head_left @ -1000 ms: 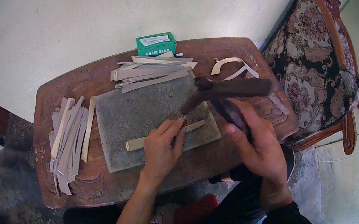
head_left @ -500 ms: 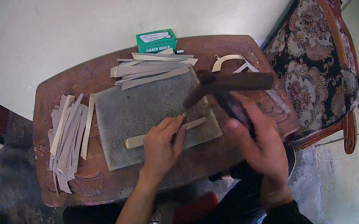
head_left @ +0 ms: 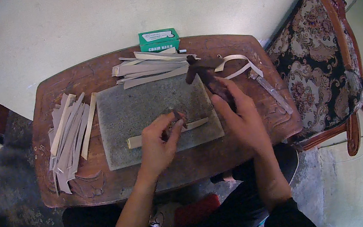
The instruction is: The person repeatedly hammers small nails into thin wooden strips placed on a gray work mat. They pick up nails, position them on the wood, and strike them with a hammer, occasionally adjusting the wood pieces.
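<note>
In my right hand [head_left: 242, 115] is a dark hammer [head_left: 205, 70], gripped by its handle and raised over the right edge of a grey slab [head_left: 136, 104]. My left hand [head_left: 159, 139] pinches a short dark rod [head_left: 177, 113], punch-like in shape, between thumb and fingers. It tilts above a cream strip [head_left: 135, 142] that lies across the slab. The hand covers the strip's middle; both ends show. I cannot tell whether the rod touches the strip.
Grey and cream strips [head_left: 67, 138] lie heaped at the left, with another pile [head_left: 151, 65] behind the slab. A green box [head_left: 159, 40] stands at the table's back edge. To the right are a curled cream band [head_left: 235, 58], a clear-handled tool [head_left: 274, 92] and a patterned chair [head_left: 312, 56].
The hammer has swung up and away to the back, leaving the strip. My left hand has shifted slightly left, and the rod in it now leans over.
</note>
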Tool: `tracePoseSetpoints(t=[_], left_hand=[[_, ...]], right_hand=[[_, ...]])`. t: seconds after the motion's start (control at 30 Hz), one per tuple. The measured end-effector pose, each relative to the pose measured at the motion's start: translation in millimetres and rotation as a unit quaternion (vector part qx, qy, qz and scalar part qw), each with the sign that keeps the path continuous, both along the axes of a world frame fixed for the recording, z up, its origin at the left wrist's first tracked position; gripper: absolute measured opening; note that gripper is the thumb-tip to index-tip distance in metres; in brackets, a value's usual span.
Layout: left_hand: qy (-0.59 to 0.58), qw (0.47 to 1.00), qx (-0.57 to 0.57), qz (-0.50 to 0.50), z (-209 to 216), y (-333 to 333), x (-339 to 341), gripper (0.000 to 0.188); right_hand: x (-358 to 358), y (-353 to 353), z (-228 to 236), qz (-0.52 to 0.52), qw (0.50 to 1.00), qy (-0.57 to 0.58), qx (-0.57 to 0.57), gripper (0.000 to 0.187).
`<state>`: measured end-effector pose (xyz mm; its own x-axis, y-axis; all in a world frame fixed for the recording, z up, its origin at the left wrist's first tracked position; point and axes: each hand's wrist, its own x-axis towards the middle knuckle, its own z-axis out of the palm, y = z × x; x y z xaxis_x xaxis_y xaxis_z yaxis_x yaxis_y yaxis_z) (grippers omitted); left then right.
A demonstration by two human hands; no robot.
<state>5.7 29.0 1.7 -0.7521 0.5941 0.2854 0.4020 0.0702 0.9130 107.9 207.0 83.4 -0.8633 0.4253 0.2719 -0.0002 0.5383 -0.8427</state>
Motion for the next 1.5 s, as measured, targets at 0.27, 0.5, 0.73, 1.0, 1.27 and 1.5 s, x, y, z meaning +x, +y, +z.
tracePoseSetpoints(t=[0.27,0.5,0.73,1.0,1.27,1.5], left_hand=[[0.02,0.998,-0.011,0.054,18,-32,-35,0.02],[0.164,0.95,-0.253,0.08,16,-52,-61,0.023],[0.191,0.953,-0.218,0.083,12,-58,-59,0.023],[0.141,0.949,-0.283,0.008,37,-109,-48,0.029],[0.061,0.963,-0.26,0.024,39,-103,-33,0.025],[0.143,0.971,-0.187,0.039,16,-93,-41,0.02]], right_hand=[[-36,10,-46,-0.038,0.983,-0.061,0.168,0.042],[-53,15,-71,-0.019,0.945,-0.111,0.307,0.046],[-49,12,-69,-0.026,0.934,-0.11,0.34,0.045],[-20,-23,-53,0.122,0.933,-0.092,0.327,0.03],[-17,-29,-57,0.136,0.94,-0.115,0.291,0.019],[-17,-29,-63,0.133,0.953,-0.068,0.262,0.021]])
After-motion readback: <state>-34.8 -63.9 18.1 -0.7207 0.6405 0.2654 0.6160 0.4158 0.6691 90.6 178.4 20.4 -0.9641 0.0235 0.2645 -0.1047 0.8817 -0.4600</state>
